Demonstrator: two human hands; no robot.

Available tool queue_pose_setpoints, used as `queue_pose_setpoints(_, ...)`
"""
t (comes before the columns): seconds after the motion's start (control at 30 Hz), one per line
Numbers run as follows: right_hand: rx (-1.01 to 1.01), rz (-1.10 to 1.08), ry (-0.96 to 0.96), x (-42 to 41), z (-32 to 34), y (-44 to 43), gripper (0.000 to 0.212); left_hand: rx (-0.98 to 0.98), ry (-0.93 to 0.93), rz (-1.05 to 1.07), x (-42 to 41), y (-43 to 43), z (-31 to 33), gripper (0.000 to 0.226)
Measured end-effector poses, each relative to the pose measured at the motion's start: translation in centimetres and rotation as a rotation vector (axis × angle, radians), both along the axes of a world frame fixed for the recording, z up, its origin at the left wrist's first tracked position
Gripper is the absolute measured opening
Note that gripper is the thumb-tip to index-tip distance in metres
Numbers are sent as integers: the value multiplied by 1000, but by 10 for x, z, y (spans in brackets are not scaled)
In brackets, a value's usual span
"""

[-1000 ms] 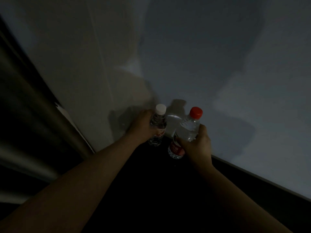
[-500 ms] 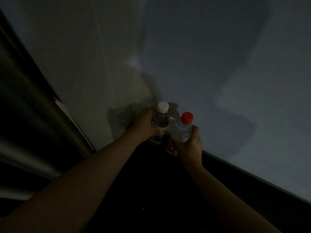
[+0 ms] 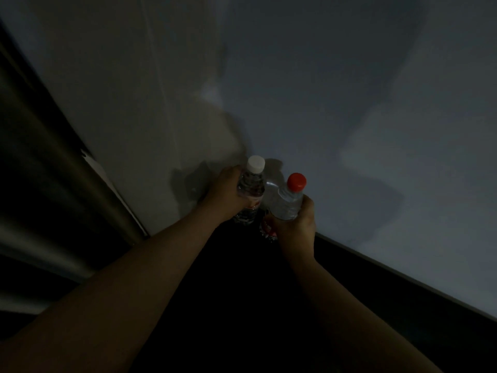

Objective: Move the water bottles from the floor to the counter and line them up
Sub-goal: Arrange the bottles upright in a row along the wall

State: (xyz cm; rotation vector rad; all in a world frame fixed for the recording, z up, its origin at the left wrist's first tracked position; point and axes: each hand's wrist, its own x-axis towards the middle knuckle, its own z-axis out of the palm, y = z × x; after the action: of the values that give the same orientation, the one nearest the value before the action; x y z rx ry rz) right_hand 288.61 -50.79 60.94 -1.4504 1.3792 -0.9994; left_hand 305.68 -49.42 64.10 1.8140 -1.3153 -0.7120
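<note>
My left hand [image 3: 228,193] grips a clear water bottle with a white cap [image 3: 251,189] around its upper body. Just to its right, my right hand [image 3: 294,227] holds a second clear bottle with a red cap [image 3: 289,200], fingers wrapped round its middle. Both bottles stand close together, nearly touching, at the far end of a dark surface [image 3: 228,292] where it meets the pale wall. Their bases are lost in the dark, so contact with the surface cannot be made out.
A pale wall [image 3: 349,117] rises behind and to the right of the bottles, forming a corner. A tall dark metallic edge [image 3: 53,170] runs down the left side. The scene is very dim.
The red-capped bottle in my right hand has shifted left, closer to the white-capped one. My left hand and its bottle have stayed almost still.
</note>
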Motion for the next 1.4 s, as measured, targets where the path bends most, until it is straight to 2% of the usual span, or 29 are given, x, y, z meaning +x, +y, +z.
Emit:
queue_pose_setpoints(0.07,72,-3,22,-5,4,5,58,-13,9,55,-5,3,-2,47)
queue_pose_setpoints(0.17,160,-16,208,-23,6,20,76,-66,0,226,-20,15,-1,45)
queue_pose_setpoints(0.27,146,51,319,-48,13,41,65,-32,40,317,-34,35,-1,59)
queue_pose_setpoints(0.43,133,226,457,-97,34,83,59,-10,146,177,-57,86,-3,59)
queue_pose_setpoints(0.53,129,256,513,-129,49,112,52,93,122,137,-80,123,-5,71)
queue_pose_setpoints(0.7,130,273,533,-187,58,162,42,148,128,13,-131,180,-3,65)
queue_pose_setpoints(0.97,144,222,577,-266,48,231,36,241,51,-175,-215,244,4,68)
queue_pose_setpoints(1.1,174,157,539,-296,43,251,40,287,22,-220,-245,256,6,65)
queue_pose_setpoints(1.27,220,61,493,-327,39,271,35,363,-58,-361,-273,267,4,57)
queue_pose_setpoints(1.4,224,16,485,-347,32,281,35,453,-117,-394,-284,272,-3,66)
